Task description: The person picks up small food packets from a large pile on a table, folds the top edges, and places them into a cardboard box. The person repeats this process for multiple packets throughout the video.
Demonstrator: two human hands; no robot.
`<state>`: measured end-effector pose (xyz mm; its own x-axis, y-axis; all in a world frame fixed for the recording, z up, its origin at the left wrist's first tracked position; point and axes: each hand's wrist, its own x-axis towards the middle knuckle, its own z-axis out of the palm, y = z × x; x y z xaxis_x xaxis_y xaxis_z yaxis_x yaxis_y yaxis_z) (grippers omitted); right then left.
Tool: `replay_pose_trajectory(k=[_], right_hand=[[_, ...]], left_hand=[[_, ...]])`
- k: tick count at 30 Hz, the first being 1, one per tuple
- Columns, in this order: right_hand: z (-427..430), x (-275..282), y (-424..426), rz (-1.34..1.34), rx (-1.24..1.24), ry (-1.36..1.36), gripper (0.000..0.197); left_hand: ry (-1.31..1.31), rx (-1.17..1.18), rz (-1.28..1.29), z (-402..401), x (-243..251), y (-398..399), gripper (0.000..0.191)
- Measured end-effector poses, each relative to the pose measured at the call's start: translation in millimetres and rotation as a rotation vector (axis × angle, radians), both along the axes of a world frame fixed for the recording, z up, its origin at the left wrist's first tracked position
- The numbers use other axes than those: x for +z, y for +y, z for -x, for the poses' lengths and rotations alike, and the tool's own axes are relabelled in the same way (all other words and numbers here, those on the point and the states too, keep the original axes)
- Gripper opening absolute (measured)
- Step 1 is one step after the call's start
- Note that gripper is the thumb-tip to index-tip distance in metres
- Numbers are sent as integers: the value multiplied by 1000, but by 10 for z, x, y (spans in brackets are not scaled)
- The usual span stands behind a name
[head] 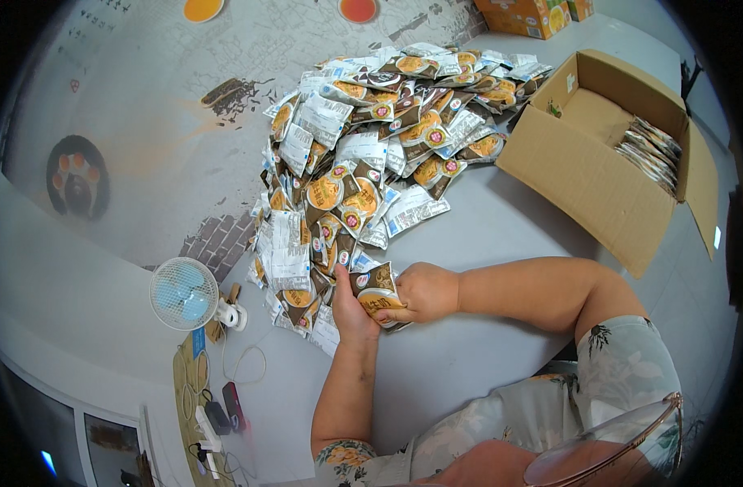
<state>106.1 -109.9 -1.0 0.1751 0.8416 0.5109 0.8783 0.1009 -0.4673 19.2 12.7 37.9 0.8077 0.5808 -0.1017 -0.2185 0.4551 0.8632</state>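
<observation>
Between my two hands is a brown sachet [379,290] printed with an orange bowl and writing. My left hand [354,313] grips its left side, thumb pointing up along the edge. My right hand [428,293] is closed on the right side, with its thumb across the lower front. Another sachet edge shows beneath; how many I hold is hidden. Just beyond my hands, a large heap of similar sachets [362,143] spreads over the grey table [487,225], some with white printed backs up. An open cardboard box [584,164] to the right contains a row of upright sachets [650,152].
A small white clip fan [184,294] stands left of the heap. Below it are a power strip [208,429], a black adapter [216,417] and loose cables. Orange printed cartons [522,17] are at the back right. The box's flap juts toward my right arm.
</observation>
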Motion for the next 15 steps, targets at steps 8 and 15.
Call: replay_pose_trajectory(k=[8,15], right_hand=[[-121,-58,31,-30,26,-139,55],[-95,-111,33,-190,196,-280,42]], left_hand=[[-78,385,-1277,114,19,109,47],[-222,-7,-1873,188,135,38,44]])
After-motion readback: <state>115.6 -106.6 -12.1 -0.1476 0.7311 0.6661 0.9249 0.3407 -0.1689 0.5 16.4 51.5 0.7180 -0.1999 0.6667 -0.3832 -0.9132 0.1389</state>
